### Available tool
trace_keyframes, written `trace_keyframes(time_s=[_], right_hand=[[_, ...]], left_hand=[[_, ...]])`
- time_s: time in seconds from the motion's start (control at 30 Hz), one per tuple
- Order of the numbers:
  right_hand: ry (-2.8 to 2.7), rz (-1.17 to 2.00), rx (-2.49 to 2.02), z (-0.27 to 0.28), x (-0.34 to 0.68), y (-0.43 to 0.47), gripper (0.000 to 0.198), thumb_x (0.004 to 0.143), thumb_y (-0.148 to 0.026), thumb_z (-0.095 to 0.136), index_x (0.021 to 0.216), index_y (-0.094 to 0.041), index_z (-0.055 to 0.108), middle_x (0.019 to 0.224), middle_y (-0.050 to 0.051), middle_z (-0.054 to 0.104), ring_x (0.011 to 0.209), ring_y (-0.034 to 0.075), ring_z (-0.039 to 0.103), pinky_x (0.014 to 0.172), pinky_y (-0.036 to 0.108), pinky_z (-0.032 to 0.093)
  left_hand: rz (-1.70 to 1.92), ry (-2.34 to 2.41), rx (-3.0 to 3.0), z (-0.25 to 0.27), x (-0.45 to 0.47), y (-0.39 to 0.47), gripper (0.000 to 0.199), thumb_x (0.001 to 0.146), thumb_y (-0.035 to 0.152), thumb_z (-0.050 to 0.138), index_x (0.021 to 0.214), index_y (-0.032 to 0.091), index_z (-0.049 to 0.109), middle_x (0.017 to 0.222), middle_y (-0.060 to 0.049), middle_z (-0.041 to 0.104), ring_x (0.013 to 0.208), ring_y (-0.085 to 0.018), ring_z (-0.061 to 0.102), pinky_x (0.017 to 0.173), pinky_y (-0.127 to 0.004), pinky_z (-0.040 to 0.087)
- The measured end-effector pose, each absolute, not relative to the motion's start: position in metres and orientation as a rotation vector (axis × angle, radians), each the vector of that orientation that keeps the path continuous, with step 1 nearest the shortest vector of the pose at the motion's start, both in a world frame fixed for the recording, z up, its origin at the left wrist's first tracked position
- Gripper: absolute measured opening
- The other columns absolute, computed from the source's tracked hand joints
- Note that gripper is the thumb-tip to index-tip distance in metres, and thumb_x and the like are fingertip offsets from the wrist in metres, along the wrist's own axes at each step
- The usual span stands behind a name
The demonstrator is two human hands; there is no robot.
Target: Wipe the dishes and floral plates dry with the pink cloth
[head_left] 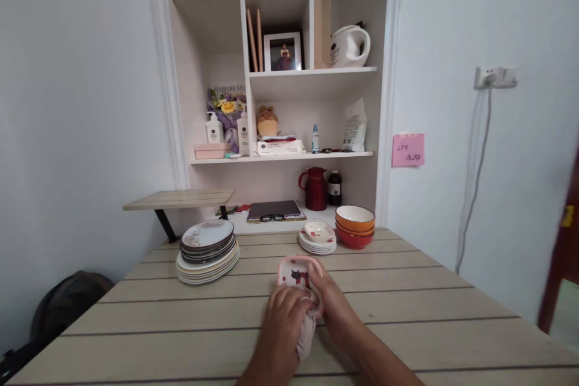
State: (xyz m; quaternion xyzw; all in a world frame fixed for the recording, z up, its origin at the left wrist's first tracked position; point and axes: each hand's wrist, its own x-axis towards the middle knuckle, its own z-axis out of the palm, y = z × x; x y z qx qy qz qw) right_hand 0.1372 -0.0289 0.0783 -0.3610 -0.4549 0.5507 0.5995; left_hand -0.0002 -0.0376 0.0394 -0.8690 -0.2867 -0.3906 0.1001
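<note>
Head view, starting at the lower left of the frame: a dark bag [75,298] sits beside the slatted tabletop [136,319], and a small raised wooden shelf [181,198] stands over its far left corner. Just below that shelf in the frame, left of centre, rises a stack of plates [208,233], the top one white with a dark rim and a floral print. Farther back, near the middle, a flat dark item [277,210] lies in the wall unit with a pair of glasses [274,218] at its front edge. At lower centre, the left hand [284,313] has its grip together on a pale cloth [306,338], bunched against the near part of a pink-rimmed dish [294,268] that bears a black cat print. Right of it, the right hand [333,301] has its grip clamped on the dish's right side, thumb over the rim; whether the dish touches the tabletop I cannot tell. Above the hands, right of centre, a small patterned bowl [319,230] rests on a pile of small white plates [318,247]. Just right of these stand nested bowls [355,226], orange over red. Farther right, a pink note [408,150] is stuck to the wall.
</note>
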Motion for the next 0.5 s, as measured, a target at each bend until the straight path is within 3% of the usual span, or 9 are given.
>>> trace_keyframes(time_s=[0.17,0.5], right_hand=[[-1.116,1.375,-0.895,0.079,0.147,-0.029,0.046,0.077,-0.059,0.062,0.106,-0.024,0.064,0.077,0.0,0.057,0.064,0.012,0.049,0.047,0.02,0.029],[-0.932,1.48,-0.924,0.09,0.149,-0.037,0.046,0.071,-0.056,0.069,0.102,-0.023,0.064,0.078,0.001,0.065,0.065,0.014,0.055,0.054,0.024,0.038]], left_hand=[[-0.883,-0.858,-2.381,0.025,-0.009,-0.026,0.032,0.093,0.025,0.054,0.124,0.03,0.055,0.118,0.001,0.062,0.114,-0.015,0.052,0.11,-0.039,0.032],[-0.764,-0.834,-2.06,0.034,-0.011,-0.025,0.035,0.094,0.031,0.053,0.129,0.032,0.053,0.117,-0.003,0.062,0.115,-0.02,0.052,0.11,-0.054,0.028]])
